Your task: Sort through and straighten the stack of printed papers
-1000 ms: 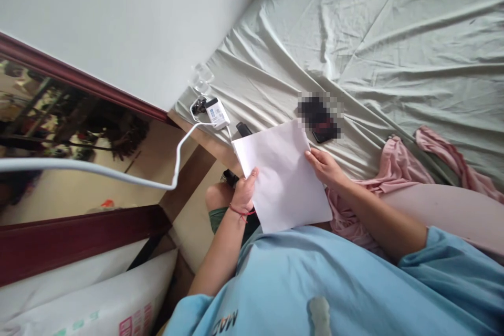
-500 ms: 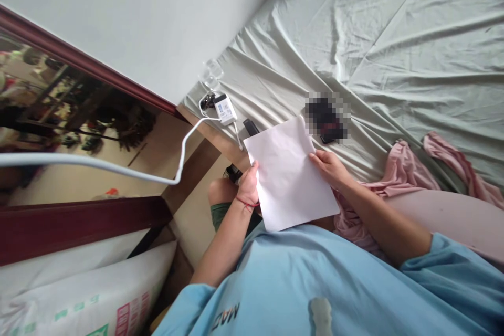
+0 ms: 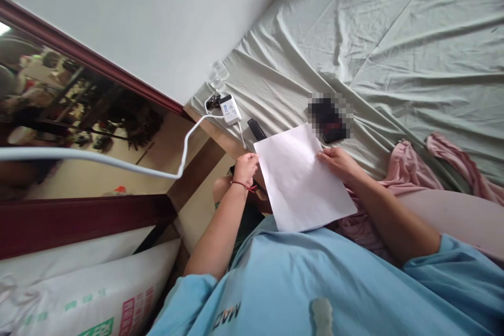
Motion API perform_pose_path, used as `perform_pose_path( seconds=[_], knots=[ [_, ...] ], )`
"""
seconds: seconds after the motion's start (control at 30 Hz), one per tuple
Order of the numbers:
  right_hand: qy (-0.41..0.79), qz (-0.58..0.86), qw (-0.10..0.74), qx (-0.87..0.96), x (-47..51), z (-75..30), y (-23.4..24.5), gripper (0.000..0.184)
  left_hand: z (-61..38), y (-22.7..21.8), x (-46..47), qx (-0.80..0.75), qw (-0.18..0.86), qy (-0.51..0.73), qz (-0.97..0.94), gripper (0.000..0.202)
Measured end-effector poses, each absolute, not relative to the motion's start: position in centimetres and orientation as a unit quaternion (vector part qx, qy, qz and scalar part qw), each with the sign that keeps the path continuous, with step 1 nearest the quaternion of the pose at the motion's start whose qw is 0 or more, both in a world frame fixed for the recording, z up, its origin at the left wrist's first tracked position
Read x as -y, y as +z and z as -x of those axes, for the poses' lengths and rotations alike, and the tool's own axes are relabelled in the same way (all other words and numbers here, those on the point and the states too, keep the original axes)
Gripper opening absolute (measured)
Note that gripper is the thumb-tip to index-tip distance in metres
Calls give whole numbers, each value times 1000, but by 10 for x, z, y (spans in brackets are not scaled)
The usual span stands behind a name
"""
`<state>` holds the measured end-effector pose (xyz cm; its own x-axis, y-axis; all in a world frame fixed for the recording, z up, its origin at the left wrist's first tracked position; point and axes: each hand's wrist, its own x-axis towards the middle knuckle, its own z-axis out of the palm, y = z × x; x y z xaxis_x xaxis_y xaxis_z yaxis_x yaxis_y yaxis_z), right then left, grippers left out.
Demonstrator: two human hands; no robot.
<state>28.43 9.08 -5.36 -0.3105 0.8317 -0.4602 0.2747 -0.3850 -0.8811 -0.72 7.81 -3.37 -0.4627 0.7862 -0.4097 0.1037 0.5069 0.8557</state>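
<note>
A white sheet of paper (image 3: 303,178) lies tilted over my lap, its lower edge against my blue shirt. My left hand (image 3: 247,168) is closed in a pinch at the paper's left edge, near the upper corner. On the other side, my right hand (image 3: 338,163) grips the right edge, thumb on top and the other fingers hidden beneath. Just beyond the sheet lies a dark phone-like object (image 3: 333,128), partly blurred out. Past the upper left corner is a small black object (image 3: 256,129) on the bed's edge.
A white power bank or adapter (image 3: 230,110) with a white cable (image 3: 98,163) sits by the wall, near clear plastic containers (image 3: 218,76). Pink cloth (image 3: 405,168) lies at the right on the pale bed sheet (image 3: 394,73). White sacks (image 3: 98,283) fill the lower left.
The paper has shifted a little to the right, and its upper edge has flattened. My left hand has moved up to the upper left corner and now pinches there.
</note>
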Motion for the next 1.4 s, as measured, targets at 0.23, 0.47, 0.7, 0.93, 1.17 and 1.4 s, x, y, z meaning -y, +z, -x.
perform_pose_path(
  seconds=[0.23, 0.47, 0.7, 0.93, 1.17, 1.4],
  knots=[
    [603, 566, 221, 517, -91, -283, -44, 30, -1, -37, -83, -770, 443, 377, -260, 10],
    [622, 546, 256, 500, -91, -283, -55, 33, 1, -39, -95, -769, 430, 401, -250, 7],
    [506, 580, 236, 594, -94, -288, -46, 29, 0, -38, -99, -773, 432, 394, -245, 8],
    [376, 625, 174, 662, -99, -295, -38, 29, 4, -49, -105, -791, 382, 357, -318, 6],
    [391, 619, 188, 654, -104, -298, -47, 29, 22, -50, -106, -797, 136, 265, -525, 16],
    [422, 600, 206, 647, -103, -298, -48, 29, 38, -37, -114, -611, 47, 283, -738, 44]
  ],
)
